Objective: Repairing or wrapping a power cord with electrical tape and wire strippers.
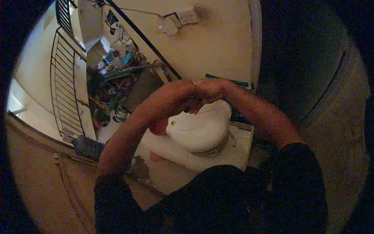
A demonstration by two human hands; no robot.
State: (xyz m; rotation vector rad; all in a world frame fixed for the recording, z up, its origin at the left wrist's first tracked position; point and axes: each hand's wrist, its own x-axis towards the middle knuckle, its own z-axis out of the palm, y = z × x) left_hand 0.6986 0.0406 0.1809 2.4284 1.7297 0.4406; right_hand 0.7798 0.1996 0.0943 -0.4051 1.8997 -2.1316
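Both of my arms reach forward, and my hands meet over a white rounded object (200, 130) that has a thin curved seam and a small hole. My left hand (186, 94) has its fingers curled downward. Against it lies my right hand (213, 89), also closed. Whatever they hold, if anything, is hidden between them in the dim light. The rounded object rests on a white, flat-topped unit (181, 156) with a ringed part under it. Beside my left forearm shows part of a reddish round thing (159, 126).
A long green object (228, 80) lies behind my right wrist. A white plug adapter (169, 25) sits at a wall socket (187, 17). Mixed clutter (117, 78) fills the far left, near a black railing (68, 74). A dark ribbed object (87, 147) lies at left.
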